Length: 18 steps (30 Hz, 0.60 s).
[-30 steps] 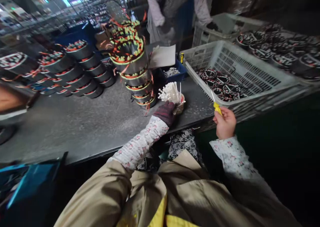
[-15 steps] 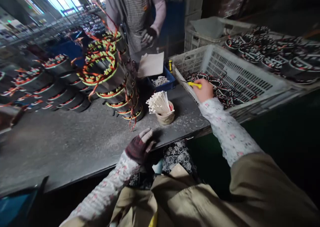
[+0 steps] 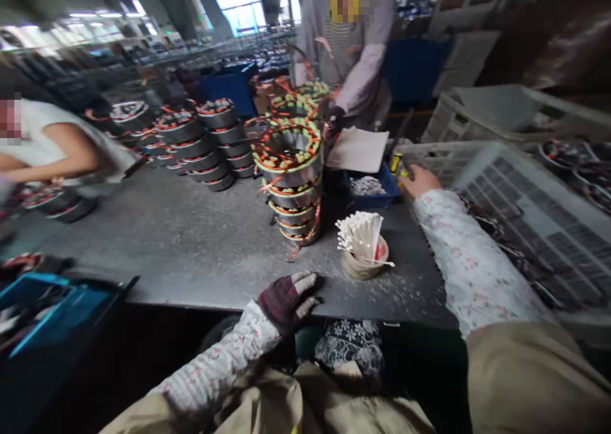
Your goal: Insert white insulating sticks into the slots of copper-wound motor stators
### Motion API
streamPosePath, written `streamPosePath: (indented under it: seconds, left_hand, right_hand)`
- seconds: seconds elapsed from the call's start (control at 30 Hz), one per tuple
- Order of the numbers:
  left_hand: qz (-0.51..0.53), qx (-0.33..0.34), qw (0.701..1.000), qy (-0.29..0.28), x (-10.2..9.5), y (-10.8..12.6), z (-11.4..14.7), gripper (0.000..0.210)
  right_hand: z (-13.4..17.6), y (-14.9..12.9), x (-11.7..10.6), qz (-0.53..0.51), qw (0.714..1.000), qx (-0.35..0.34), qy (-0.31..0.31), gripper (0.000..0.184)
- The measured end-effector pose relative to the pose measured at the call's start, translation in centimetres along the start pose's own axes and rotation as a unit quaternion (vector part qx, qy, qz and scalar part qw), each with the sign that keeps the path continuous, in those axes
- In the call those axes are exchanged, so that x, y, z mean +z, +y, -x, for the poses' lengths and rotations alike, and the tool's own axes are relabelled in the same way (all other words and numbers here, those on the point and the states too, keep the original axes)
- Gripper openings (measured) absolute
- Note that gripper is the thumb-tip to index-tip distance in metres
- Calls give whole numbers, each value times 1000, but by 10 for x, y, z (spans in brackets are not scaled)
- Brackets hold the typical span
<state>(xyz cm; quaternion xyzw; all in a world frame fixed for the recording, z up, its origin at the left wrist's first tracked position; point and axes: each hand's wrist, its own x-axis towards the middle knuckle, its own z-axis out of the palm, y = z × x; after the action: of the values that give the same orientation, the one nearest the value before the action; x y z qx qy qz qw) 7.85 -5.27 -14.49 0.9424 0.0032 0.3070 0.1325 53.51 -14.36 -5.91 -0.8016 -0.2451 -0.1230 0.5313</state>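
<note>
My right hand (image 3: 422, 181), bare-fingered, reaches to the near corner of the white plastic crate (image 3: 439, 157). Its fingers are closed on a small yellow-handled tool (image 3: 405, 174), whose kind I cannot make out. Just left of it stands a yellow-and-black object (image 3: 396, 161). My left hand (image 3: 289, 297), in a dark red glove with pale fingers, rests at the table's front edge with fingers stretched out, holding nothing. Between the hands is a round tub (image 3: 360, 268) of thin white sticks (image 3: 360, 233). Beyond my left hand rises a stack of wire-wound motor stators (image 3: 291, 173).
A blue tray (image 3: 377, 195) of small white pieces sits beside the crate, a pale sheet (image 3: 359, 149) over its back. More stator stacks (image 3: 195, 144) stand behind left. One person (image 3: 353, 58) stands opposite; another (image 3: 71, 135) works at left. A blue bin (image 3: 42, 313) is front left.
The view has swung left. My right hand has moved from above the crate's wires to its corner, still with the yellow tool. My left hand stays at the table edge.
</note>
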Motion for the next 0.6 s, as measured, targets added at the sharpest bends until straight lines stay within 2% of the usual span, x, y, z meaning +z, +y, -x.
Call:
streamPosePath:
  seconds: [0.07, 0.1, 0.17, 0.2, 0.27, 0.3, 0.37, 0.4, 0.47, 0.53, 0.6]
  left_hand:
    - [-3, 2, 1000, 14, 2, 1, 0, 59]
    - [-3, 0, 1000, 14, 3, 1, 0, 56]
    - [4, 0, 1000, 2, 4, 2, 0, 49]
    - [11, 1, 1000, -7, 4, 2, 1, 47]
    - [28, -2, 999, -31, 2, 2, 1, 44]
    - [36, -9, 998, -48, 1, 2, 1, 43]
    - [49, -22, 995, -80, -1, 2, 1, 38]
    - [55, -28, 994, -92, -2, 2, 2, 35]
    - [71, -37, 993, -90, -5, 5, 4, 32]
    - [93, -37, 993, -60, -10, 8, 10, 30]
    - [107, -24, 994, -16, -18, 13, 21, 29]
  right_hand:
    - [27, -20, -16, -48, 997, -24, 61, 28]
    - [51, -30, -26, -77, 991, -40, 102, 31]
    - [116, -48, -41, -135, 977, -75, 149, 34]
    - [155, -56, -44, -159, 971, -91, 153, 35]
    - [234, -67, -37, -191, 970, -105, 104, 42]
    - [268, -71, -27, -208, 973, -90, 39, 39]
    - [315, -75, 7, -279, 951, 80, -107, 38]
    - [325, -76, 27, -291, 931, 162, -150, 46]
    - [322, -78, 69, -287, 926, 199, -141, 70]
    - [297, -82, 104, -284, 932, 197, -111, 84]
    - [267, -89, 127, -284, 936, 185, -91, 83]
